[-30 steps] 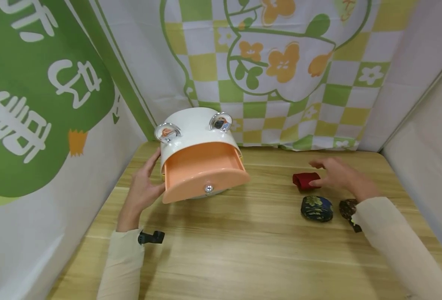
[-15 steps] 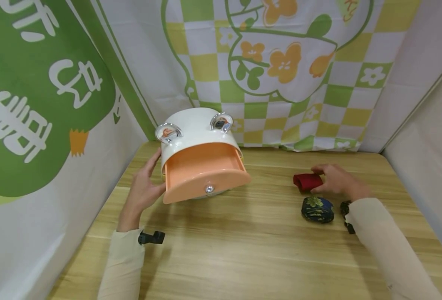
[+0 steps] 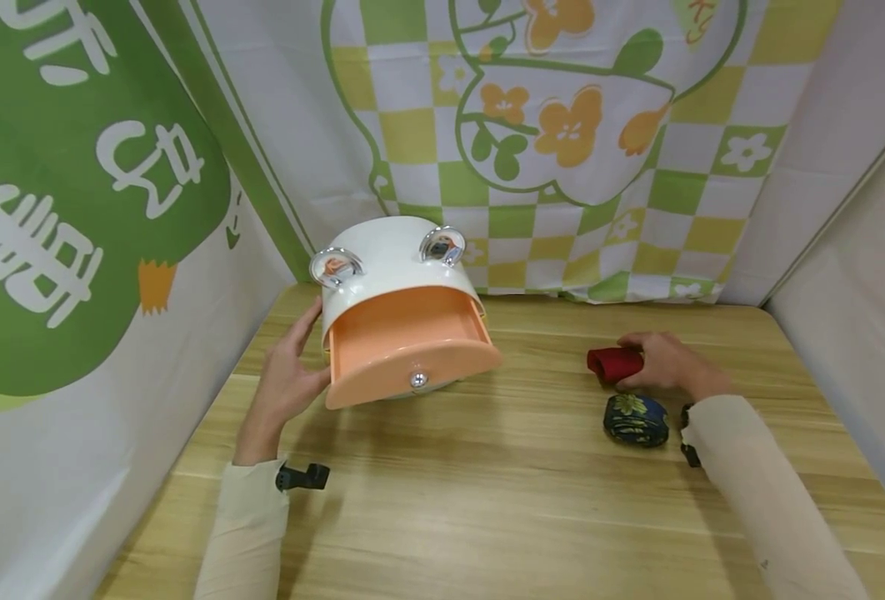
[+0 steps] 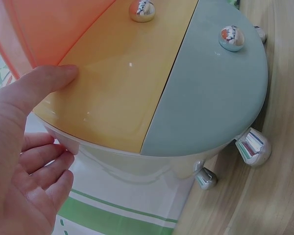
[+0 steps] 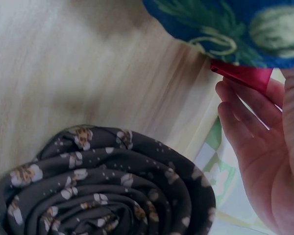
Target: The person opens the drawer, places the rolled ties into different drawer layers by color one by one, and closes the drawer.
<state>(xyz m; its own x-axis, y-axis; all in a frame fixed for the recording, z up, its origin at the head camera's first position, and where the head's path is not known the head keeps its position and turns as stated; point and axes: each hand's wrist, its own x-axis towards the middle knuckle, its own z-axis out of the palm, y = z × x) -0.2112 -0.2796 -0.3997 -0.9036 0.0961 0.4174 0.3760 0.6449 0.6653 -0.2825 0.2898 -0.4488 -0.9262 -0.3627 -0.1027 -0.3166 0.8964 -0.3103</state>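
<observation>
My left hand grips the left side of a white frog-shaped drawer box. In the left wrist view its thumb lies on the yellow drawer front, with the fingers behind the edge. The orange top drawer stands pulled out, and no object shows inside it. My right hand pinches the right end of a rolled red cloth on the table. Right in front of it sits a dark blue flowered cloth roll. A dark printed cloth roll shows in the right wrist view; the right sleeve hides it from the head view.
The wooden table meets a printed curtain at the back, close behind the drawer box. Side walls flank the table. A blue-grey drawer front below the yellow one is shut.
My right hand has moved slightly left and its fingers have closed in on the red cloth roll. Its sleeve now covers the dark printed roll. The left hand and the drawer box have not moved.
</observation>
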